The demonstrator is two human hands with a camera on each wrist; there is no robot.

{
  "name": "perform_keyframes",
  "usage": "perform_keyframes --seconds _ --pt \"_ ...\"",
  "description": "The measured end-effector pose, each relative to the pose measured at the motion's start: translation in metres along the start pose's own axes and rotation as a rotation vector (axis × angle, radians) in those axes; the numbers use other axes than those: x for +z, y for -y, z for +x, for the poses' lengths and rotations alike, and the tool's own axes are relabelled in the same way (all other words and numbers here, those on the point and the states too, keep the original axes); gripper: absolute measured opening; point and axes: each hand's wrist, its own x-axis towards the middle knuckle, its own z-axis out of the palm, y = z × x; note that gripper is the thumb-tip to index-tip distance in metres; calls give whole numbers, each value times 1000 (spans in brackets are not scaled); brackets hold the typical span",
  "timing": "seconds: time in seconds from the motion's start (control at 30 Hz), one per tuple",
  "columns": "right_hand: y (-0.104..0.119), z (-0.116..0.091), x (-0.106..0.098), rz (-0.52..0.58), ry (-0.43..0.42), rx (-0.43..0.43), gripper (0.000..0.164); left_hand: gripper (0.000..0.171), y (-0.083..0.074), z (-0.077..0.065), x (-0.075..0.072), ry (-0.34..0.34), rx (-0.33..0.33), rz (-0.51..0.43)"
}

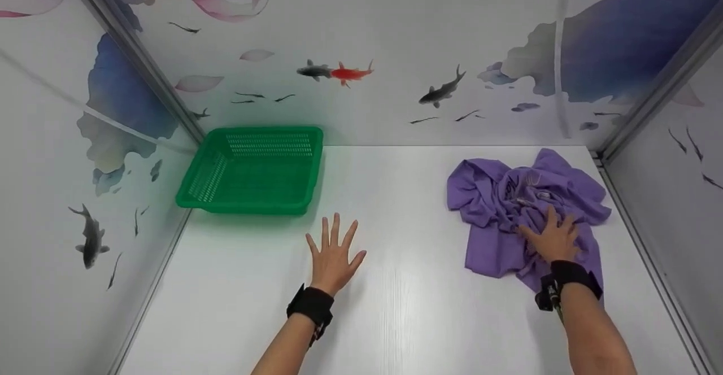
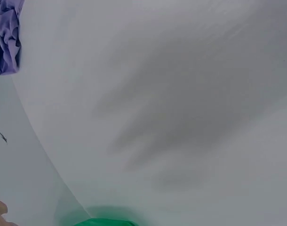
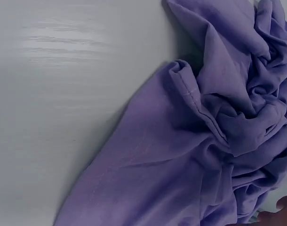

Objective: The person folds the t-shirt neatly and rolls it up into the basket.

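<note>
A crumpled purple garment lies on the right side of the white table, with a dark and pale print showing among its folds. Over its near right part is my right hand, fingers spread. In the right wrist view the garment shows a stitched, folded edge, and part of my right hand shows at the lower right corner. My left hand is held above the middle of the table, its fingers straight and spread with nothing in them. The left wrist view shows its shadow on the tabletop.
A green plastic basket with slotted walls stands at the back left of the white table. Walls printed with fish and petals enclose the back and both sides. Metal strips run along the side edges.
</note>
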Motion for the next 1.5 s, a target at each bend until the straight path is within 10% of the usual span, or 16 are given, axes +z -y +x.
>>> perform_keyframes --seconds 0.5,1.1,1.5 --pt "-17 22 28 -20 84 -72 86 61 20 -23 15 37 -71 -19" --pt "16 -26 86 -88 -44 -244 67 59 28 -26 32 -35 -33 -79" --pt "66 -67 135 -69 -95 -399 64 60 24 -19 32 91 -68 -76"
